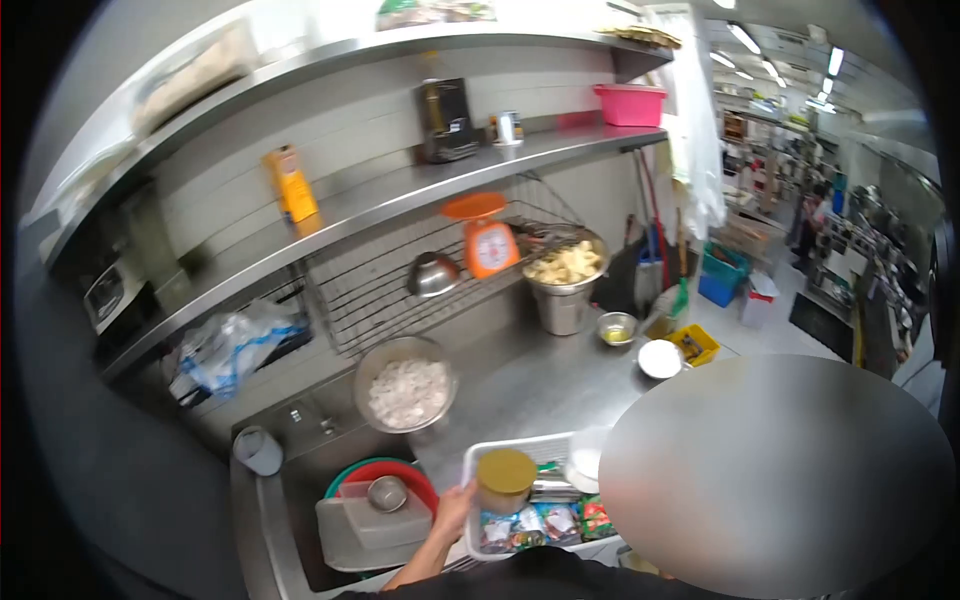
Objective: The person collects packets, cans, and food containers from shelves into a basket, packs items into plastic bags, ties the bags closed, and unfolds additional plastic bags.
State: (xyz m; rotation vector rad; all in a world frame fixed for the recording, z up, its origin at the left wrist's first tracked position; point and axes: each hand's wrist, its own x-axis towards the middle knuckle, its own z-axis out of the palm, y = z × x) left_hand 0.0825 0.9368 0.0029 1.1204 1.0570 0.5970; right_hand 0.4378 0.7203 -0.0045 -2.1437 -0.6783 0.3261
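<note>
My left hand (453, 512) is closed on the left rim of a white plastic tray (520, 443). Inside the tray are a jar with a mustard-yellow lid (507, 470), several colourful packets (545, 523) and a white round container (584, 462). A large blurred oval covers the tray's right side. My right hand does not show.
Left of the tray, a sink (305, 520) holds basins and a small metal bowl (387, 493). On the steel counter (500, 385) stand a bowl of pale chunks (408, 392), a pot topped with yellowish pieces (565, 300) and a white-filled bowl (660, 358). An orange scale (490, 240) stands behind.
</note>
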